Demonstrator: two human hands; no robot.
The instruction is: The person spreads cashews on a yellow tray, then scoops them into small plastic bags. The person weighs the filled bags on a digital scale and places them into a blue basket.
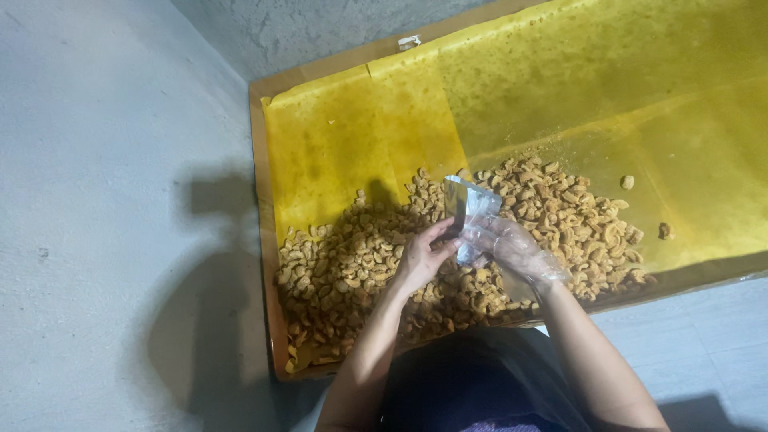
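- Small clear-and-silver pouch [470,210] sits between both hands, above the nut heap [448,256], long axis roughly upright, tilted slightly right.
- Left hand [420,258] bare, fingers pinched on the pouch's lower left edge.
- Right hand [516,248] in a thin clear glove, fingers curled against the pouch's right side (grip partly hidden); both hands equally near.
- Heap lies on yellow oil-stained paper [560,88] lining a brown cardboard tray [258,200] on the grey floor [104,200].
- Small white tape scrap [409,42] at the tray's far edge; no labels readable.
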